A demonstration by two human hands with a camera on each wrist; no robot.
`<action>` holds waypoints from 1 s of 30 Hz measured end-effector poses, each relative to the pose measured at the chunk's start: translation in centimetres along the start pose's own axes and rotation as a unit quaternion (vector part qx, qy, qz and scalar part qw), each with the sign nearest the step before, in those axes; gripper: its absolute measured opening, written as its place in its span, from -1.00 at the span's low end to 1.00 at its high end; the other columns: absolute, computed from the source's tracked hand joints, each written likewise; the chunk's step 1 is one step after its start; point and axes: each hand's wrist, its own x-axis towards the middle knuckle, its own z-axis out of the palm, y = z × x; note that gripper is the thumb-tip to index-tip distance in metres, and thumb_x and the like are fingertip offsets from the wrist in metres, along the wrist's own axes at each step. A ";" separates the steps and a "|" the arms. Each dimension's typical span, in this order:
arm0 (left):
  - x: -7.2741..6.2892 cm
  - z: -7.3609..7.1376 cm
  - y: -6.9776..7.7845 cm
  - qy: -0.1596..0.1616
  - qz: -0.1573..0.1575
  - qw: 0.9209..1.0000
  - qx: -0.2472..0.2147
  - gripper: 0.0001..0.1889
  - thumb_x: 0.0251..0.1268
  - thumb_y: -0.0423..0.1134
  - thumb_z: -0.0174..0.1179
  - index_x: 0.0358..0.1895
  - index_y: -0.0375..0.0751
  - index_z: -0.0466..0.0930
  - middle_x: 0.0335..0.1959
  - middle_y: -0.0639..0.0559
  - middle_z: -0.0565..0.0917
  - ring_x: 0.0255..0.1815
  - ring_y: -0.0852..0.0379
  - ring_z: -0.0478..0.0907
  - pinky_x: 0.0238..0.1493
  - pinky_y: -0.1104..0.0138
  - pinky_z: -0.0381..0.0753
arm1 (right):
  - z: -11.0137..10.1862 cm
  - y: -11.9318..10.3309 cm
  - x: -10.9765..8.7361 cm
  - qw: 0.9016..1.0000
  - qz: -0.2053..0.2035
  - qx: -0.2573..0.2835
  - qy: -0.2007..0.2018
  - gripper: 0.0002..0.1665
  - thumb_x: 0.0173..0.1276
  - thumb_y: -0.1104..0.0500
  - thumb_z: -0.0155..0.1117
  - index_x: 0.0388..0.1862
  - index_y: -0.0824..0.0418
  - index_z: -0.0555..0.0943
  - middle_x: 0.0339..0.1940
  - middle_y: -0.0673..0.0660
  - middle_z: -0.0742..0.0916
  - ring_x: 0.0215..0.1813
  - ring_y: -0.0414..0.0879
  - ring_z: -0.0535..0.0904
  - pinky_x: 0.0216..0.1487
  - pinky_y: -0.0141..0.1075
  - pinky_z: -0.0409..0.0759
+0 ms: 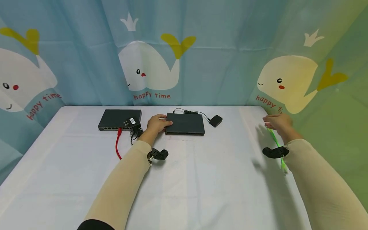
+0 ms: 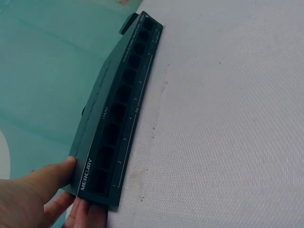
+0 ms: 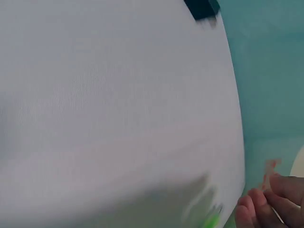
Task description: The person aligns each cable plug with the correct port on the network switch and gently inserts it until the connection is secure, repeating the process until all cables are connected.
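My left hand (image 1: 156, 125) grips the left end of a black Mercury network switch (image 1: 185, 124), thumb on top and fingers underneath. A row of ports (image 2: 118, 111) runs along the switch's front face in the left wrist view. Over at the table's right edge, my right hand (image 1: 278, 123) hovers with loosely bent fingers and nothing between them. Below it lies a bright green network cable (image 1: 283, 164), partly hidden by the wrist and its camera; one green end (image 3: 211, 221) shows blurred in the right wrist view.
A second black switch (image 1: 119, 116) sits at the back left, a red cable (image 1: 117, 145) at its front. Against it lies a black plug adapter (image 1: 133, 123) with coiled cord. Right of the held switch is another black adapter (image 1: 215, 120). A printed curtain (image 1: 218, 73) hangs behind the table.
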 end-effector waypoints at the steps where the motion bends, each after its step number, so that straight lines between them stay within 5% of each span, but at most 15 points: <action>1: 0.1 -0.1 -0.1 0.002 0.000 1.000 -0.001 -0.46 0.23 -0.18 0.40 0.29 -0.06 0.52 0.22 -0.03 0.60 0.16 0.03 0.59 0.04 0.26 0.68 | -0.4 0.4 0.2 1.000 0.006 0.001 0.008 -0.67 0.43 0.27 0.18 0.13 0.33 0.58 -0.73 -0.33 0.62 -0.55 -0.43 0.63 -0.31 -0.48 0.70; 5: 0.4 -0.2 -0.4 0.013 0.003 1.000 -0.001 -0.47 0.21 -0.19 0.41 0.26 -0.09 0.54 0.18 -0.05 0.63 0.08 0.05 0.63 -0.06 0.29 0.72 | -1.5 1.5 0.8 0.997 0.054 0.005 0.045 -0.94 0.37 0.25 0.26 -0.29 0.14 0.55 -0.75 -0.24 0.63 -0.56 -0.37 0.64 -0.33 -0.45 0.70; 10: 0.3 -0.3 -0.5 0.010 0.008 1.000 -0.004 -0.47 0.20 -0.20 0.42 0.26 -0.09 0.54 0.19 -0.06 0.63 0.09 0.03 0.63 -0.04 0.27 0.71 | -2.5 3.0 1.4 0.993 0.086 -0.026 0.071 -0.79 0.36 0.22 0.27 -0.09 0.28 0.53 -0.75 -0.23 0.58 -0.59 -0.37 0.60 -0.35 -0.44 0.69; 15: -0.1 0.0 -0.2 -0.004 0.014 1.000 -0.010 -0.46 0.24 -0.19 0.39 0.30 -0.09 0.51 0.25 -0.07 0.59 0.17 0.02 0.58 0.07 0.24 0.67 | -3.1 4.7 2.1 0.993 0.102 -0.002 0.065 -0.93 0.34 0.30 0.27 -0.34 0.23 0.56 -0.81 -0.21 0.59 -0.64 -0.36 0.58 -0.45 -0.46 0.64; 20: 0.0 0.1 -0.2 -0.004 0.018 1.000 -0.008 -0.45 0.23 -0.18 0.40 0.30 -0.09 0.51 0.24 -0.07 0.60 0.16 0.01 0.59 0.05 0.24 0.68 | -3.0 5.4 2.2 0.993 0.096 -0.019 0.067 -0.55 0.30 0.29 0.33 -0.75 -0.03 0.51 -0.85 -0.23 0.57 -0.68 -0.36 0.55 -0.52 -0.47 0.60; 30: 0.1 0.1 -0.4 0.001 0.019 1.000 0.001 -0.44 0.22 -0.16 0.41 0.30 -0.07 0.51 0.23 -0.06 0.60 0.17 0.01 0.58 0.03 0.25 0.68 | -2.2 5.2 1.6 0.992 0.096 -0.032 0.076 -0.44 0.23 0.28 0.43 -0.86 -0.17 0.49 -0.87 -0.27 0.56 -0.70 -0.39 0.52 -0.56 -0.50 0.54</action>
